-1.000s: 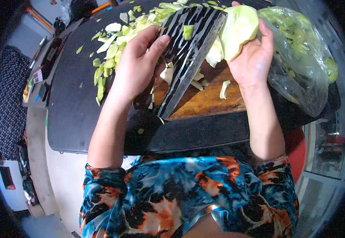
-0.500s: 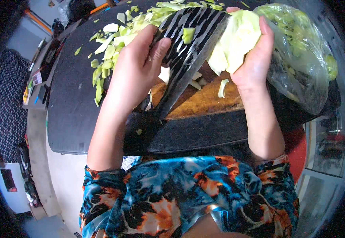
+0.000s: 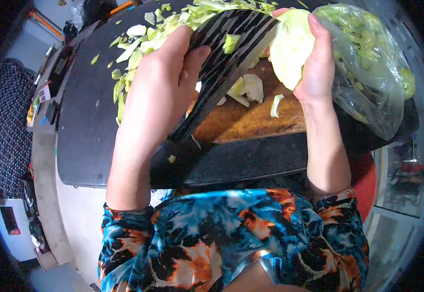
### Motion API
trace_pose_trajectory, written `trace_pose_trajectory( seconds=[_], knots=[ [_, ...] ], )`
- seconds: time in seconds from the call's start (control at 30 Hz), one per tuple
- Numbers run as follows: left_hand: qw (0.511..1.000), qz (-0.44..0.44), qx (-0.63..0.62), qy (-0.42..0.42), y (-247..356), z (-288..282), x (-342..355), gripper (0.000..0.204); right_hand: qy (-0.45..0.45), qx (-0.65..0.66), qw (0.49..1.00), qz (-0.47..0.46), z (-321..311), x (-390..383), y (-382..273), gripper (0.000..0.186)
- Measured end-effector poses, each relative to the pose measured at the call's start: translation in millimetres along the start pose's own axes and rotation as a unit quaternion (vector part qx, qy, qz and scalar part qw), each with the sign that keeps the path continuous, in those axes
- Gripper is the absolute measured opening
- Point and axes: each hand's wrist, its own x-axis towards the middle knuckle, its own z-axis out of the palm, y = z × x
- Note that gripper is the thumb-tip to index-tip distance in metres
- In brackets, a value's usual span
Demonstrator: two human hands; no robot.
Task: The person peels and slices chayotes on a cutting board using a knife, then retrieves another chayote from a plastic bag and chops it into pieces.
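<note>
The dark counter (image 3: 90,121) spreads under everything I do, and on it sits the brown wooden chopping board (image 3: 251,121), with a loose heap of cut cabbage pieces (image 3: 139,48) strewn along its far left side. To my right a clear plastic bag (image 3: 368,73) holding more green leaves lies against the board's edge. My left hand (image 3: 158,92) rests flat on the broad dark cleaver (image 3: 226,63), its fingers stretched out and pressing on the tilted blade rather than curled round it; I cannot see the handle from here. My right hand (image 3: 314,63) has its fingers closed round a pale cabbage wedge (image 3: 290,48), held at the far end of the board just beside the blade's tip. A few fresh slices (image 3: 251,87) lie on the wood beneath the blade. I judge I am in the middle of slicing, between cuts. The next stroke would call for setting the wedge firmly on the board, keeping my right fingers tucked back from the edge, and bringing the blade down square.
</note>
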Motion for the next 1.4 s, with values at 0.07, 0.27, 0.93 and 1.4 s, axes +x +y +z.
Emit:
trace_pose_trajectory(
  seconds=[0.07,0.27,0.93,1.4],
  knots=[
    [1.0,-0.013,0.01,-0.01,0,-1,1,0.018,-0.006,-0.005,1.0,0.003,0,0,-2,0.05],
    [0.996,-0.028,0.037,-0.081,-7,-14,1,0.015,-0.08,-0.05,0.994,0.056,-14,5,-7,0.051],
    [0.989,-0.055,0.002,-0.136,-7,-11,1,0.024,-0.121,-0.212,0.969,0.044,-21,2,-14,0.04],
    [0.985,-0.111,-0.118,-0.064,-3,2,-4,0.032,-0.015,-0.033,0.997,-0.07,-2,4,3,0.051]
  ],
)
